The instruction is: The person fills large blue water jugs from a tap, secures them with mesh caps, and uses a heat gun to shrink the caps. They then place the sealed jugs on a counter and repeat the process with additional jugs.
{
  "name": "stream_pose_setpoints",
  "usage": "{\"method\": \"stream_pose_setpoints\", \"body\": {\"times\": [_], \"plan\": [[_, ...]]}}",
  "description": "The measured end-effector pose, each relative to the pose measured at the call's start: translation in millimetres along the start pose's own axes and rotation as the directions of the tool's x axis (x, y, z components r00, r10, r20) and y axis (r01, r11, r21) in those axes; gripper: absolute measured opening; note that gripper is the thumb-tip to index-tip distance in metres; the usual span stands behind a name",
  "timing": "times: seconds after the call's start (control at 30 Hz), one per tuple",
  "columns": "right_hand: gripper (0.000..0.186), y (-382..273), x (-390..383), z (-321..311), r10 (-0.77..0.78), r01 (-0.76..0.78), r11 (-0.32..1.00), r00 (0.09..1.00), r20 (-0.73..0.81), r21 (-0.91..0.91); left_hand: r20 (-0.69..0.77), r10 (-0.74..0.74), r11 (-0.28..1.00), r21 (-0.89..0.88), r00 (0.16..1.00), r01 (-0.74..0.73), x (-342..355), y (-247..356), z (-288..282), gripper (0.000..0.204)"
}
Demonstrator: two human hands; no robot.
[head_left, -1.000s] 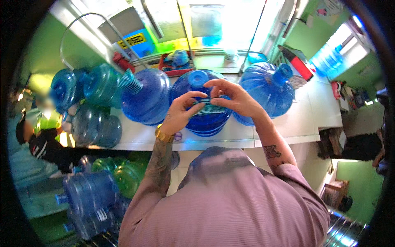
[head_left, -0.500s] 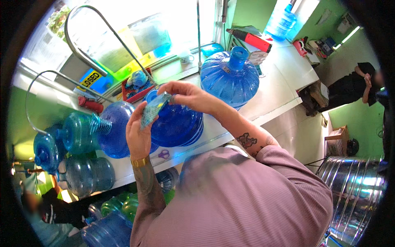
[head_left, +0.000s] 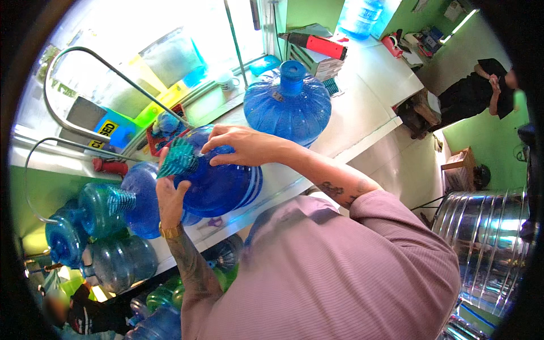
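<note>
A teal patterned plastic seal sleeve (head_left: 180,158) sits at the neck end of a dark blue water jug (head_left: 226,184), which hides most of the neck. My left hand (head_left: 170,201) grips the sleeve's near side, thumb in front and fingers partly hidden behind it. Just right of the sleeve, above the jug's shoulder, my right hand (head_left: 241,146) has its thumb and fingers apart, holding nothing. A round ribbed blue jug (head_left: 288,110) stands upright beyond my right forearm. To the left, another blue jug (head_left: 139,198) and a greenish jug (head_left: 102,207) carry similar sleeves.
Purple scissors (head_left: 214,222) lie by the white counter's (head_left: 374,85) near edge. A red tray (head_left: 154,141) and a mug (head_left: 225,82) are by the window. A red and black tool (head_left: 316,45) lies at the back. A person (head_left: 462,93) stands far right; another is lower left.
The sleeve, flat between both hands before, is now opened out at the jug's neck. My right hand has let go of it. The view has shifted, moving the scene leftward.
</note>
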State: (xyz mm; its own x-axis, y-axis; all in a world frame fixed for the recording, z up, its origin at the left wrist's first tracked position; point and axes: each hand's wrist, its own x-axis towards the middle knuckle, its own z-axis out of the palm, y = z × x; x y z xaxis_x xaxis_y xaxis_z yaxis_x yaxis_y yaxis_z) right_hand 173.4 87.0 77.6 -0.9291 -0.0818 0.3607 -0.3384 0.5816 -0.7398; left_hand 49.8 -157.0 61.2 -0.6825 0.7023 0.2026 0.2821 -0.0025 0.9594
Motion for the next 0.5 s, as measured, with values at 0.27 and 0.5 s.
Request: {"method": "stream_pose_setpoints", "body": {"times": [0.27,0.5], "plan": [[0.02,74,-121,-158,0.259,-0.141,0.965,0.66,-0.705,0.223,-0.625,0.226,0.974,0.16,0.747,-0.16,20,-15,89,0.056],[0.029,341,-222,-204,0.566,-0.67,0.74,0.58,-0.586,0.051,-0.652,0.257,0.954,0.289,0.713,-0.08,22,-12,90,0.05]]}}
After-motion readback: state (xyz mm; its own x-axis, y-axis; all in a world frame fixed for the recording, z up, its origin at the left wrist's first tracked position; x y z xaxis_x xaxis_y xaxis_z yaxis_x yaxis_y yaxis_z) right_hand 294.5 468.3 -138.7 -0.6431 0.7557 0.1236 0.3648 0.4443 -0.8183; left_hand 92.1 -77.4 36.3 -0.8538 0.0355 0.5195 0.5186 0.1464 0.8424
